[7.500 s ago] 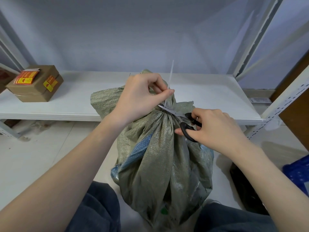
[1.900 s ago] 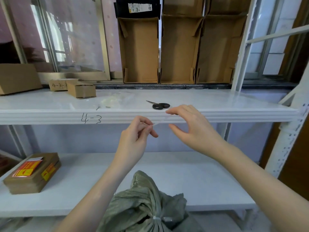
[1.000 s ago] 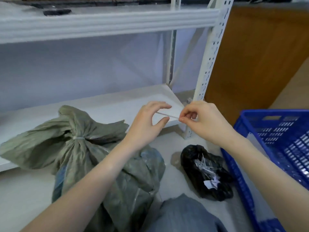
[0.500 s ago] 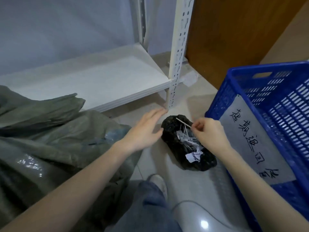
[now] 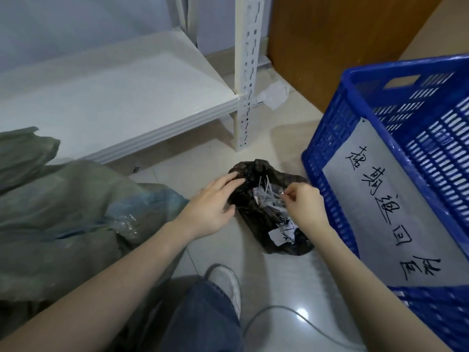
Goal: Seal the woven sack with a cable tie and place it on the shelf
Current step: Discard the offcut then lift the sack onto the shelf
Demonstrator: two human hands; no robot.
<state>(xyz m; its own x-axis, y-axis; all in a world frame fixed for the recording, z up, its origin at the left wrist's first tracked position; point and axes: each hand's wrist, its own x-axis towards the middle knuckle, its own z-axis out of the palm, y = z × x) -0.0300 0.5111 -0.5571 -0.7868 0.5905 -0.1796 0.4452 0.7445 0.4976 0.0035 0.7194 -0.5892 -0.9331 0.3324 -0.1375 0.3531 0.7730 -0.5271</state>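
Woven sack [image 5: 63,212] on floor at left, against low shelf [image 5: 121,97]. Left hand [image 5: 208,207] fingers loosely together, extended, tips touching black bag [image 5: 269,224] rim. Right hand [image 5: 304,207] thumb and forefinger pinching thin white strip [image 5: 272,196] over bag mouth. Blue crate [image 5: 330,138] right.

Coarse woven sack [image 5: 63,212], glossy floor tiles [image 5: 279,288], crinkly black plastic bag [image 5: 253,214]

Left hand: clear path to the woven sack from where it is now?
Probably yes. The left hand rests at the black bag's edge, holding nothing visible, and the woven sack lies just beside that forearm with nothing between them.
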